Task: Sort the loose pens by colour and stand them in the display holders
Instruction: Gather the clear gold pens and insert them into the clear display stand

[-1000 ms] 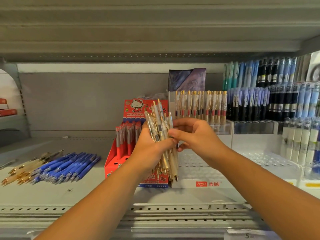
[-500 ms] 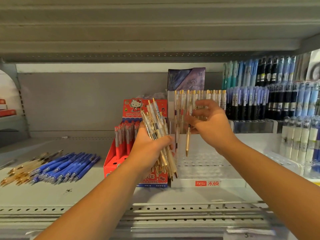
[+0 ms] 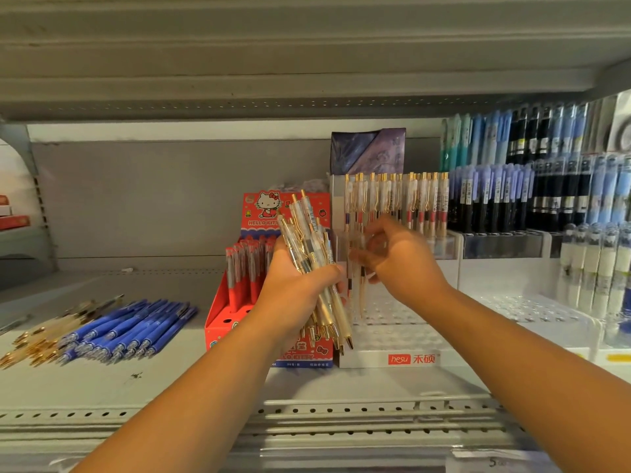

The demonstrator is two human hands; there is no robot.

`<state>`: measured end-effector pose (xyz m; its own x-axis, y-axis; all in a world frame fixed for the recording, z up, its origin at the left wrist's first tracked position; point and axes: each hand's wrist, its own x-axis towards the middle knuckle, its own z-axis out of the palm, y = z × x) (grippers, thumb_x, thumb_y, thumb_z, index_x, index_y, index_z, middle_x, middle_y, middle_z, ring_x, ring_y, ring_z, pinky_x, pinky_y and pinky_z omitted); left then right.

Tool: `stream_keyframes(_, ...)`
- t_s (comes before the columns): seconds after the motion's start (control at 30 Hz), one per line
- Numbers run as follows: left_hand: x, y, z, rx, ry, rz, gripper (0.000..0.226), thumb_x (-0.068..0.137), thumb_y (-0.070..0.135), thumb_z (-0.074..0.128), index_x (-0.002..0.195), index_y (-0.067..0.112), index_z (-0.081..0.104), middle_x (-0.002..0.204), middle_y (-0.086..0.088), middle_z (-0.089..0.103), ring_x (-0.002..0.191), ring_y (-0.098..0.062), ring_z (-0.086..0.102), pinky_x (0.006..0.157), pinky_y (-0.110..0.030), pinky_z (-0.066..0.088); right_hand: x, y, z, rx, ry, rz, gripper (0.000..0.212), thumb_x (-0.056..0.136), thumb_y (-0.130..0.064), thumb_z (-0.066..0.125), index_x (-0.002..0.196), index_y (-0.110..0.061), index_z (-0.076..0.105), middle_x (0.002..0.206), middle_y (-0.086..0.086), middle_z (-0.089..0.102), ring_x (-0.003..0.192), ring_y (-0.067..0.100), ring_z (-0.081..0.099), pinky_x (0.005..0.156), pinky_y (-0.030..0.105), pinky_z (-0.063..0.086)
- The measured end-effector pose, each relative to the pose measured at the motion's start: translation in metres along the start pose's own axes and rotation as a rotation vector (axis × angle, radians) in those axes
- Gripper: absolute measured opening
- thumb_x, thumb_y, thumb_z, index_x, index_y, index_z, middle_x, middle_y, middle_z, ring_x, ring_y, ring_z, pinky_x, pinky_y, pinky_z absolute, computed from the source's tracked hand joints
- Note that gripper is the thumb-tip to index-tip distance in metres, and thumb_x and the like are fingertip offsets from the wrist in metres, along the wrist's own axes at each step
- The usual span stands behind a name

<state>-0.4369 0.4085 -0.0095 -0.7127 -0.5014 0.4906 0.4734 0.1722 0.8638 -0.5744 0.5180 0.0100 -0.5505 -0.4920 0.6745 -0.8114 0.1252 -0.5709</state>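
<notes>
STOCKING THE SHELF: A person's right hand (image 3: 399,264) is lowering a single pen (image 3: 361,295) toward the perforated front tier of the white display holder (image 3: 392,336). Half a second earlier it was holding that pen higher, near the holder's back row. A second ago it was drawing the pen from the bundle. Motion is blurring the hand, but thumb and fingers are appearing to pinch the pen's upper barrel, tip down over the holder's holes. By the look of it, one more pen is about to be seated, with many still waiting.

The left hand (image 3: 300,288) is hovering at the holder's front left corner, fingers curling tightly round the bundle of clear gold-clipped pens (image 3: 317,268).

Along the holder's back tier, a row of matching pens (image 3: 396,199) is already standing. Against the holder's left side, a red Hello Kitty box (image 3: 235,302) is holding red pens. Further left, loose blue pens (image 3: 129,329) and loose gold pens (image 3: 34,343) are lying unsorted on the shelf (image 3: 170,380). Right of the holder, dark and blue pens (image 3: 505,199) are filling neighbouring racks. The bundle is crowding the holder's left edge and may be hampering the descending pen.
</notes>
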Motion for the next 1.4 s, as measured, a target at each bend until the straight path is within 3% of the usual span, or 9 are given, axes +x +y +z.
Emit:
stream_keyframes(0.17,0.0,-0.001,0.0,0.015,-0.005,0.001,0.056,0.082,0.006,0.075,0.12,0.037,0.05,0.094,0.019,0.073,0.084,-0.001,0.071,0.058,-0.012,0.053,-0.003,0.004,-0.002,-0.058,-0.104,0.035,0.012,0.092,-0.02,0.066,0.1,-0.019,0.058,0.095,-0.001,0.064,0.067,0.019,0.069,0.052,0.035,0.06)
stream_keyframes(0.3,-0.002,0.0,0.0,0.035,-0.02,-0.016,0.05,0.082,0.007,0.075,0.113,0.037,0.05,0.092,0.018,0.073,0.084,-0.002,0.071,0.059,-0.014,0.054,-0.005,0.01,-0.004,-0.216,-0.122,-0.003,0.02,0.092,-0.013,0.06,0.111,-0.018,0.059,0.098,0.001,0.064,0.075,0.02,0.069,0.063,0.04,0.061)
stream_keyframes(0.47,-0.005,0.003,0.0,0.014,-0.043,-0.029,0.049,0.083,0.006,0.074,0.112,0.036,0.049,0.092,0.016,0.074,0.084,-0.004,0.072,0.061,-0.016,0.055,-0.004,0.01,-0.003,-0.106,-0.096,0.053,0.015,0.092,-0.008,0.063,0.103,-0.017,0.06,0.092,0.003,0.066,0.072,0.021,0.07,0.059,0.039,0.061)
stream_keyframes(0.63,-0.006,0.004,0.001,0.013,-0.07,-0.043,0.05,0.083,0.005,0.075,0.115,0.034,0.05,0.097,0.009,0.075,0.091,-0.012,0.073,0.08,-0.034,0.058,-0.01,0.006,-0.005,-0.309,-0.019,0.017,0.024,0.09,-0.03,0.066,0.111,-0.023,0.057,0.094,-0.004,0.065,0.08,0.015,0.063,0.07,0.036,0.057)
stream_keyframes(0.77,-0.006,0.004,0.001,0.004,-0.092,-0.036,0.05,0.083,-0.001,0.072,0.115,0.033,0.052,0.098,0.001,0.075,0.092,-0.02,0.073,0.078,-0.04,0.059,-0.012,-0.017,-0.011,0.08,0.092,0.007,0.015,0.088,-0.024,0.068,0.099,-0.026,0.058,0.085,-0.006,0.062,0.072,0.007,0.059,0.059,0.025,0.048)
stream_keyframes(0.87,-0.006,0.005,0.002,0.007,-0.114,-0.017,0.05,0.083,-0.005,0.069,0.117,0.028,0.052,0.095,-0.003,0.075,0.084,-0.026,0.072,0.074,-0.043,0.059,-0.02,-0.035,-0.012,0.427,-0.086,0.03,0.015,0.089,-0.017,0.069,0.102,-0.026,0.065,0.09,0.005,0.066,0.062,0.011,0.063,0.044,0.026,0.047)
stream_keyframes(1.07,-0.007,0.006,0.005,-0.018,-0.167,-0.007,0.047,0.084,-0.011,0.064,0.116,0.021,0.052,0.087,-0.011,0.072,0.069,-0.025,0.067,0.059,-0.037,0.057,-0.027,-0.039,-0.006,0.455,-0.179,0.013,0.023,0.088,-0.006,0.069,0.101,-0.025,0.064,0.092,0.007,0.063,0.067,0.016,0.061,0.046,0.023,0.048)
stream_keyframes(1.17,-0.006,0.004,0.005,-0.008,-0.153,-0.027,0.048,0.083,-0.012,0.066,0.116,0.021,0.053,0.091,-0.016,0.071,0.072,-0.025,0.068,0.06,-0.037,0.056,-0.024,-0.037,-0.006,0.435,-0.186,0.046,0.023,0.088,-0.006,0.068,0.099,-0.024,0.061,0.095,0.006,0.063,0.076,0.017,0.063,0.06,0.026,0.054)
stream_keyframes(1.4,-0.004,0.005,0.001,0.044,-0.034,-0.048,0.055,0.079,0.006,0.077,0.126,0.019,0.052,0.106,-0.006,0.074,0.099,-0.024,0.071,0.092,-0.054,0.054,-0.025,-0.035,-0.015,0.538,-0.157,0.096,0.02,0.087,-0.003,0.07,0.101,-0.016,0.063,0.091,0.005,0.067,0.081,0.013,0.069,0.072,0.023,0.058)
